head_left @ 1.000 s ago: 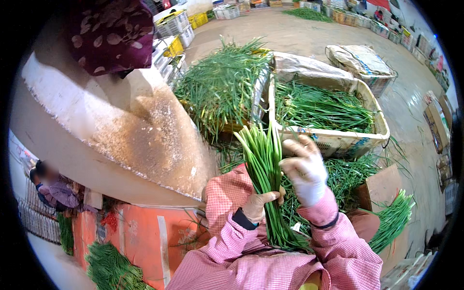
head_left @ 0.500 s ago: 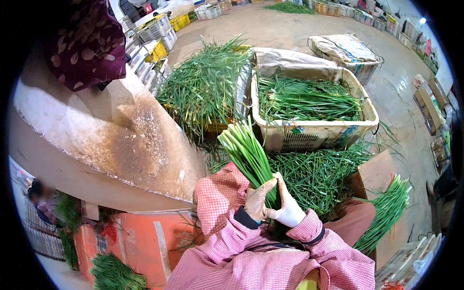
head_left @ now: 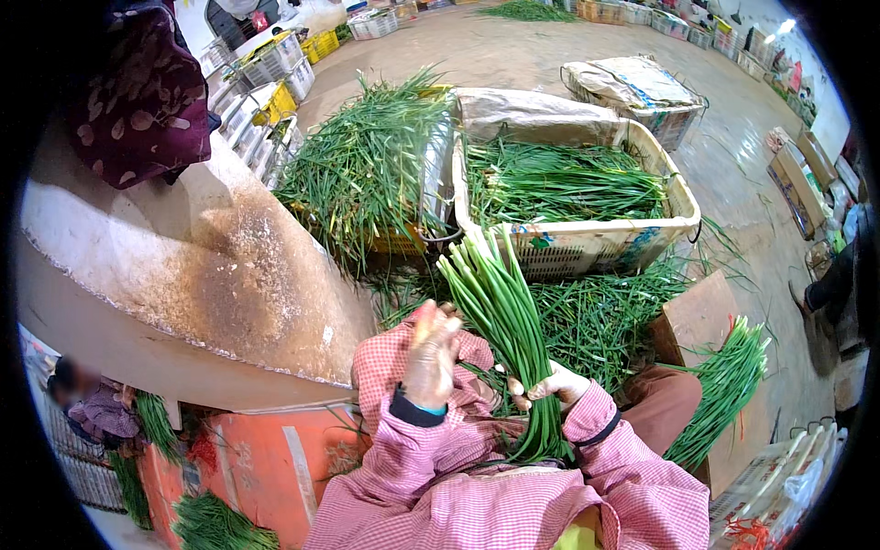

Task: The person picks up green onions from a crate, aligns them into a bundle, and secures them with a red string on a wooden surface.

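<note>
A bunch of chives (head_left: 500,307), long green leaves with pale stem ends at the top, stands tilted in front of me. My right hand (head_left: 561,385), in a pale glove, is wrapped round its lower part, and the leaf ends hang below toward my lap. Apart from the bunch, to its left, my left hand (head_left: 431,357) is raised, its fingers pointing up and somewhat blurred, with nothing seen in them. Another bunch of chives (head_left: 724,394), with a red tie, lies to the right beside my knee.
Ahead stands a cream crate (head_left: 587,247) partly filled with chives. Left of it, loose chives (head_left: 367,165) heap over another crate. Cut leaves (head_left: 596,321) cover the floor before me. A stained pale board (head_left: 183,266) stretches along the left, near a person's patterned dark clothing (head_left: 147,101).
My left hand has let go of the bunch and moved left. My right hand now holds the bunch alone, more upright. The view has shifted slightly.
</note>
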`<action>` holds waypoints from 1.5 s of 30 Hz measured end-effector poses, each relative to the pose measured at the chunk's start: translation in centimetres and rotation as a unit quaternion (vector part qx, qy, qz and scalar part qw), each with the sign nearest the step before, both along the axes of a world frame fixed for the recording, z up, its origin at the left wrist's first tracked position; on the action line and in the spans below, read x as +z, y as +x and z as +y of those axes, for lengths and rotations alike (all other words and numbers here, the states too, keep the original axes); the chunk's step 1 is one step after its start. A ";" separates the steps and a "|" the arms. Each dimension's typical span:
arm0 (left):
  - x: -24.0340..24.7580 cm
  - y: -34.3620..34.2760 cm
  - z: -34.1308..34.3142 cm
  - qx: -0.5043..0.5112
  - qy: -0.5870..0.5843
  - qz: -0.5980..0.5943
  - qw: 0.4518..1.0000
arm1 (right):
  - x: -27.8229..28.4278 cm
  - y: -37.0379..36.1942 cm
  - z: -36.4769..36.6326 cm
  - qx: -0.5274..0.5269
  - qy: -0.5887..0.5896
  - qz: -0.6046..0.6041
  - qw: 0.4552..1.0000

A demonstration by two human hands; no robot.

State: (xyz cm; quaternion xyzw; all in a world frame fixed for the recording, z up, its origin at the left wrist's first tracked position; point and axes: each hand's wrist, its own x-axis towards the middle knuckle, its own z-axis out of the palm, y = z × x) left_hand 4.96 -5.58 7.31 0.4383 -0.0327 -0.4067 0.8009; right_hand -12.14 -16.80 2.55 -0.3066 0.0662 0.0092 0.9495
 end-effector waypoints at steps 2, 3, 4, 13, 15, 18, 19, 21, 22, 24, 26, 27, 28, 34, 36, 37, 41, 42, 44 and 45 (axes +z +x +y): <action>0.9 1.4 0.2 0.082 -0.040 -0.138 0.986 | 0.0 -0.2 0.1 0.006 0.047 -0.007 0.999; 1.4 1.7 0.1 0.099 -0.049 -0.193 0.975 | 0.2 -0.3 0.1 0.010 0.059 -0.003 0.998; 2.2 1.9 -0.1 0.114 -0.057 -0.246 0.961 | -0.2 -0.3 0.0 0.010 0.072 -0.009 0.997; 3.7 4.4 -3.2 0.175 0.003 -0.359 0.917 | 0.7 -0.8 0.1 -0.006 0.047 -0.009 0.999; 2.6 4.7 -2.7 0.129 0.036 -0.326 0.936 | 0.2 -0.9 0.0 -0.004 0.044 -0.022 0.999; 1.1 4.1 -2.1 0.046 0.120 -0.331 0.935 | 0.4 -0.5 0.2 -0.009 0.058 -0.009 0.998; 0.8 3.6 -2.4 0.023 0.118 -0.309 0.943 | 0.4 -0.6 0.1 -0.014 0.062 -0.008 0.998; 0.9 3.4 -2.6 -0.024 0.144 -0.275 0.950 | 0.4 -0.6 0.1 -0.008 0.055 -0.004 0.998; 0.6 3.8 -2.3 -0.023 0.142 -0.280 0.949 | 0.2 -0.5 0.3 -0.005 0.054 -0.001 0.999; 0.2 5.0 -1.5 -0.024 0.138 -0.290 0.947 | -0.1 -0.3 0.6 -0.015 0.062 0.003 0.998; 1.2 5.1 -1.6 -0.019 0.151 -0.296 0.943 | 0.0 -0.6 0.3 -0.041 0.060 0.019 0.997; 0.5 5.6 -1.8 -0.013 0.148 -0.311 0.939 | -0.1 -0.8 0.0 -0.048 0.058 0.021 0.997; 0.3 6.1 -1.9 -0.007 0.145 -0.327 0.934 | -0.3 -1.0 -0.3 -0.044 0.049 0.020 0.998; 4.7 14.2 1.7 0.266 0.076 -0.348 0.896 | -1.5 -1.6 -1.2 0.002 0.004 0.006 1.000; 3.6 16.6 3.2 0.199 0.127 -0.371 0.898 | -0.8 -0.9 -1.2 -0.026 -0.030 -0.002 0.999; 2.8 16.0 3.4 0.109 0.131 -0.365 0.915 | -0.5 -0.9 -1.7 -0.030 -0.068 0.030 0.997; -1.8 6.4 1.2 -0.294 -0.065 -0.080 0.950 | 1.2 0.4 -0.7 -0.116 -0.196 0.096 0.969; -2.5 3.3 -0.2 -0.306 -0.064 -0.005 0.950 | 1.5 0.7 -0.2 -0.157 -0.283 0.104 0.940; -1.1 0.1 -2.6 -0.278 -0.166 0.018 0.946 | 1.7 1.3 1.6 -0.241 -0.520 0.161 0.804; -2.3 0.4 -2.9 -0.251 -0.170 0.041 0.952 | 2.9 1.7 2.8 -0.215 -0.648 0.242 0.690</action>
